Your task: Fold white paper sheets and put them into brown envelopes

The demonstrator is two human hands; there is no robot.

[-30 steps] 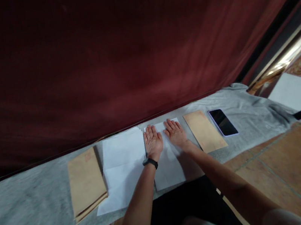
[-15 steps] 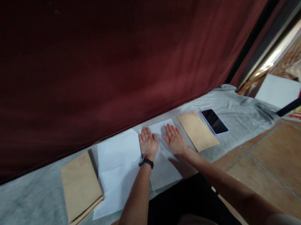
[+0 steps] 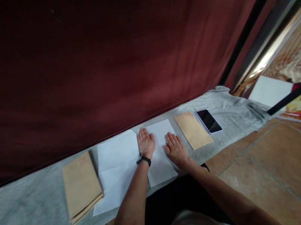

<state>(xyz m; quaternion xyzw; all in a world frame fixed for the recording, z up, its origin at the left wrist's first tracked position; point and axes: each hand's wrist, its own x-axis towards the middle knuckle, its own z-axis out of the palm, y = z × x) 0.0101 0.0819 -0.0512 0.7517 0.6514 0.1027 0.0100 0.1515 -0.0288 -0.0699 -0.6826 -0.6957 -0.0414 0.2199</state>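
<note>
A dark red upright surface stands along the far edge of the grey cloth, which runs lengthwise across the view, with tiled floor beyond its near edge. The left arm and right arm both reach over that near edge and converge towards the middle of the cloth. Left of centre lies a white paper stack, its sheets slightly uneven at the far corner; directly right of it lies a white sheet, set between the cloth's far and near edges. Brown envelopes, piled, lie left of the stack; one brown envelope lies right of the sheet. The left hand is laid back upward over the sheet's left edge, fingers straight and close together, thumb apart. The right hand is laid likewise over the sheet's right edge, fingers straight and slightly spread, thumb pointing inward. Both appear to touch the sheet; neither grips anything. A phone lies towards the cloth's right end, beside the single envelope. A black wristband encircles the left wrist.
</note>
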